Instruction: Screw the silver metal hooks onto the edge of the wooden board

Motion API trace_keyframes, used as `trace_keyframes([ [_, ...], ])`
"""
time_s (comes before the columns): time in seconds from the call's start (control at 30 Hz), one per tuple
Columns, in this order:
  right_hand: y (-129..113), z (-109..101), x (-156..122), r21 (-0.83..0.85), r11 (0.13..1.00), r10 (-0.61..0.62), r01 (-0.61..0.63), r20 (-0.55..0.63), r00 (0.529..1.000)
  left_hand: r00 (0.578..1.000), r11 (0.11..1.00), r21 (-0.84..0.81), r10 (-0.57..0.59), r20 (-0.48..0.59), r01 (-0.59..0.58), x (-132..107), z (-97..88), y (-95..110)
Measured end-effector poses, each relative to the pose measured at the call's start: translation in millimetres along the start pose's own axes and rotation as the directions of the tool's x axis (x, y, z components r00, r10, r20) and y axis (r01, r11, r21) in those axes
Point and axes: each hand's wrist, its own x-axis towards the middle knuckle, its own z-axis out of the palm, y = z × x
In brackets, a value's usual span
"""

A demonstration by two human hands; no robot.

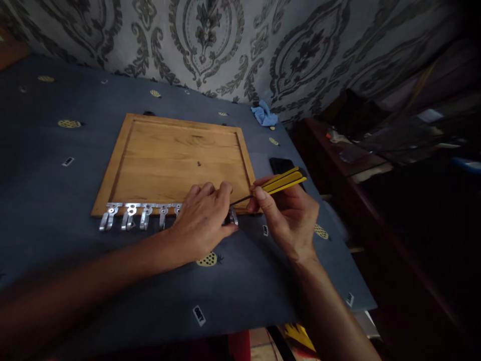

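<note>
A wooden panel (pixel 180 155) with a raised frame lies flat on the cloth-covered table. Along its near edge runs a metal hook rail (pixel 130 209), its hooks hanging over toward me. My left hand (pixel 205 215) is closed over the rail's right part, fingers bent on the panel edge and thumb beside the last hook; it hides several hooks. In my right hand (pixel 287 215) is a folding hex key (pixel 283 181) with a yellow-and-black handle, gripped between thumb and fingers. Its thin dark shaft points left to the rail's right end, where the tip is hidden behind my left fingers.
A blue crumpled cloth (pixel 265 114) lies at the table's back right corner. A dark flat object (pixel 281 164) is behind my right hand. Patterned fabric (pixel 206 45) hangs along the back. To the right, a dark shelf (pixel 349 155) holds clutter.
</note>
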Motion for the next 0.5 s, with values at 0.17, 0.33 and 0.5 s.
trace_keyframes([
  [0.17, 0.7, -0.4, -1.1, -0.03, 0.999, -0.017, 0.017, 0.006, 1.0, 1.0, 1.0, -0.009, -0.006, -0.01, 0.006, 0.0, 0.6, -0.8],
  [0.33, -0.3, -0.3, -2.4, -0.107, 0.993, -0.043, 0.044, 0.013, 0.999, 1.0, 1.0, -0.003, 0.015, -0.021, -0.015, -0.1, 2.0, -1.9],
  [0.5, 2.5, 1.9, -5.5, -0.222, 0.969, -0.12, 0.109, -0.039, 0.992, 0.999, 1.0, 0.004, 0.021, -0.028, -0.021, -0.4, 2.7, -1.7],
])
